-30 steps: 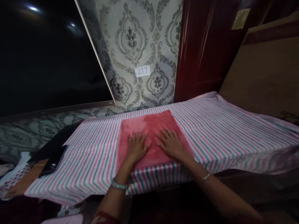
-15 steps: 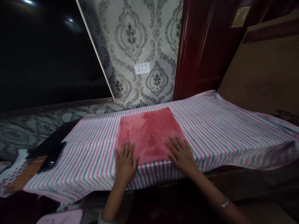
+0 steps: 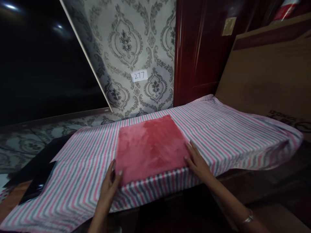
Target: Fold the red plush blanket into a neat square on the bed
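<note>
A square of pink-red plush cloth (image 3: 150,149) lies flat on a striped tablecloth (image 3: 85,158) of pink, grey and white. At its near left corner is my left hand (image 3: 109,183), turned on edge with thumb and fingers apart. My right hand (image 3: 197,163) is at the right edge of the plush cloth, fingers stretched out and thumb towards the near right corner. Neither hand has anything gripped. Whether the fingertips press on the cloth or just rest beside it, I cannot tell.
A large dark television screen (image 3: 43,64) stands at the back left. Patterned wallpaper bears a paper label (image 3: 139,75) reading 277. To the right a cardboard box (image 3: 269,74) leans by a dark red door (image 3: 201,48). A black glossy object (image 3: 39,184) lies at the left end.
Both hands have moved from lying flat on the plush cloth out to its left and right edges. My left hand has turned on its side. The camera view has shifted slightly right.
</note>
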`<state>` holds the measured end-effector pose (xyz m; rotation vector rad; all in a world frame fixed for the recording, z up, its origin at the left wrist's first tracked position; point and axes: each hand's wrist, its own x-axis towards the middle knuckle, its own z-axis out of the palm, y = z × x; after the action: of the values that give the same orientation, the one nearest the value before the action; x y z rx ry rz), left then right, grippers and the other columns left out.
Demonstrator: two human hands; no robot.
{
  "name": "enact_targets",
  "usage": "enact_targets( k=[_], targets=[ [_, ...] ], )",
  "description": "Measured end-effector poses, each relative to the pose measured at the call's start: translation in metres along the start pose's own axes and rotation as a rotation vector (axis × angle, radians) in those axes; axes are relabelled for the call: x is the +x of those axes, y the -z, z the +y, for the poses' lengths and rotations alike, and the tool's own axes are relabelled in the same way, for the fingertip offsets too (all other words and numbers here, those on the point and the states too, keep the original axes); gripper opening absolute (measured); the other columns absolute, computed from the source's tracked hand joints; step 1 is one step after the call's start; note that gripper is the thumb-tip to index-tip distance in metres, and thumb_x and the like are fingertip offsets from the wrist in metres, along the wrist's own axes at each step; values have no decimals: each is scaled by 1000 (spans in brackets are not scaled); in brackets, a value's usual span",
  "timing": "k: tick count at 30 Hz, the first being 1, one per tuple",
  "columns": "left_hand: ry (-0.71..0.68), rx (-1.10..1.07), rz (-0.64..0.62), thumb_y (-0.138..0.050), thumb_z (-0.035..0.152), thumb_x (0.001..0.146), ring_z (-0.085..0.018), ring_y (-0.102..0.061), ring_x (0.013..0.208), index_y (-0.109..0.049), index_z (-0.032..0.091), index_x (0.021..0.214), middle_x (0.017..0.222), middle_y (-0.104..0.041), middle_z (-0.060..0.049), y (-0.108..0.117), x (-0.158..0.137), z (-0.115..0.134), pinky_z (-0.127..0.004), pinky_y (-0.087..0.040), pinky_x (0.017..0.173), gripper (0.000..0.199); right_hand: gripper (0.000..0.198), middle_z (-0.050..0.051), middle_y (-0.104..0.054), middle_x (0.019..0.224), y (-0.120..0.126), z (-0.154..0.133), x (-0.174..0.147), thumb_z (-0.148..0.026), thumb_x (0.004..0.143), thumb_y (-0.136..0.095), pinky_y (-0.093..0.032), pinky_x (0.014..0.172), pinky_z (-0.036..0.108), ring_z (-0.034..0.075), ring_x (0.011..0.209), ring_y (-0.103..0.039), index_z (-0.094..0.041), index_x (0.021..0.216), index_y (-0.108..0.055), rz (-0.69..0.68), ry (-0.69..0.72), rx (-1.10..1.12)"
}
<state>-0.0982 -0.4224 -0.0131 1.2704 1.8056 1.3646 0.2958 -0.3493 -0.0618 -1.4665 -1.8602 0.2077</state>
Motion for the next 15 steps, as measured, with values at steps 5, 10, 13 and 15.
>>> enact_targets(
  k=[5, 10, 13, 15],
  targets=[
    [230, -173, -47, -76, 48, 73, -30, -59, 127, -48, 24, 144, 138, -61, -12, 1, 22, 26, -41, -54, 100, 80, 69, 12, -47, 152, 4, 8, 27, -52, 93, -42, -36, 115, 47, 26, 141, -42, -22, 155, -34, -41, -113, 155],
    [190, -67, -35, -76, 48, 72, -31, -61, 124, -48, 21, 144, 129, -67, -14, -5, 34, 27, -41, -55, 97, 82, 76, 12, -61, 137, 9, 9, 35, -56, 84, -52, -48, 102, 47, 32, 127, -56, -22, 151, -41, -80, -241, 231],
    [222, -147, -58, -75, 47, 74, -30, -61, 123, -47, 22, 144, 131, -66, -14, -9, 36, 26, -41, -57, 95, 80, 80, 12, -65, 131, 13, 7, 37, -57, 79, -57, -50, 98, 47, 33, 120, -61, -21, 149, -44, -99, -279, 289],
    [285, -234, -55, -75, 46, 74, -29, -65, 118, -46, 23, 145, 131, -67, -13, -8, 37, 27, -42, -57, 93, 79, 81, 13, -69, 122, 16, 6, 40, -58, 78, -59, -52, 94, 47, 33, 112, -66, -20, 148, -45, -109, -319, 361]
  ],
)
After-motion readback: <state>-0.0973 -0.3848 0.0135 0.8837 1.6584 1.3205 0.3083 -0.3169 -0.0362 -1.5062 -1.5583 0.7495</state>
